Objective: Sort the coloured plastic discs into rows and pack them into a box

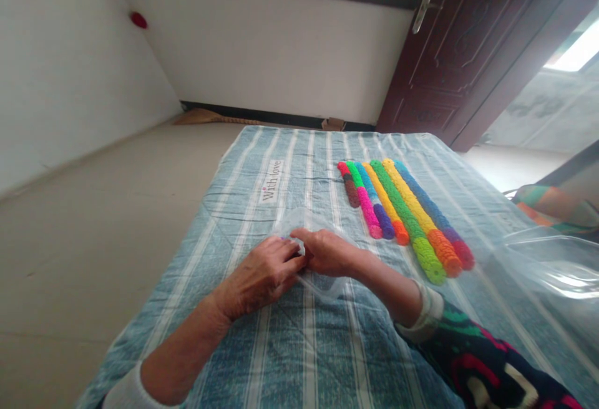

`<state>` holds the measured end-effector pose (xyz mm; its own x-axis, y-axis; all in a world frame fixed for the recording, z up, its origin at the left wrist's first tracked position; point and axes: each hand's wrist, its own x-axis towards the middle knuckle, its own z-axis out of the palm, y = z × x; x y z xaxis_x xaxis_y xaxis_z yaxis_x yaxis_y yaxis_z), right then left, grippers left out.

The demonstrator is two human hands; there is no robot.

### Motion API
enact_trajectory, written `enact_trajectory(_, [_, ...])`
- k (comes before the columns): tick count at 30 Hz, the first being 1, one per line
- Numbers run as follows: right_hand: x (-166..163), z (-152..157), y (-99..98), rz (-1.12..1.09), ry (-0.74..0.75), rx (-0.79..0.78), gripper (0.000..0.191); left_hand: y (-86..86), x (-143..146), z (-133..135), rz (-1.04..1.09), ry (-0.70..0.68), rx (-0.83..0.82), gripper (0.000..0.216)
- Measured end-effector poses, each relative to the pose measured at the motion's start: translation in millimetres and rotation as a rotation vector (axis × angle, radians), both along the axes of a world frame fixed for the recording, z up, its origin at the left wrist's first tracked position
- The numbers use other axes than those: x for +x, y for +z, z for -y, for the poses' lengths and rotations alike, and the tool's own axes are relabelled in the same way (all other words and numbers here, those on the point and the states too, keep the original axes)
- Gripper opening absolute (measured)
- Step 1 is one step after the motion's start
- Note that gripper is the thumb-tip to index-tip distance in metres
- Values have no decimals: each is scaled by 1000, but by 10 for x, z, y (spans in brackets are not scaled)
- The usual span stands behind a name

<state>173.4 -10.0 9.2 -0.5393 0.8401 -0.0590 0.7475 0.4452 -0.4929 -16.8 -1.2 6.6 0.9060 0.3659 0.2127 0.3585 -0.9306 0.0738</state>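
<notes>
My left hand [262, 275] and my right hand [325, 252] meet on a small clear plastic bag [299, 222] that lies on the blue striped cloth [290, 346]. The fingers of both hands are pinched together on the bag's edge, fingertips touching. What is inside the bag is hidden by my fingers. To the right of my hands lie several long rows of stacked coloured pieces [402, 212], in pink, blue, orange, green, yellow and purple, side by side.
A large clear plastic sheet or bag [547, 265] lies on the cloth at the right edge. A dark wooden door [458, 47] stands behind the table. A broom [206, 117] lies by the white wall. Bare floor is on the left.
</notes>
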Motion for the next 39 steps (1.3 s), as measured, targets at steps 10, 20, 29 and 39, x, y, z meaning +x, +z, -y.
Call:
enact_trajectory(10, [10, 11, 24, 6, 28, 7, 35, -63, -7, -14, 27, -16, 12, 20])
enact_trajectory(20, [-3, 14, -17, 23, 5, 36, 50, 13, -4, 5, 5, -13, 14, 17])
enact_trajectory(29, [-8, 21, 36, 83, 18, 46, 34, -27, 2, -14, 55, -27, 18, 17])
enact_trajectory(39, [232, 60, 296, 15, -90, 190, 35, -15, -12, 1, 88, -13, 40, 15])
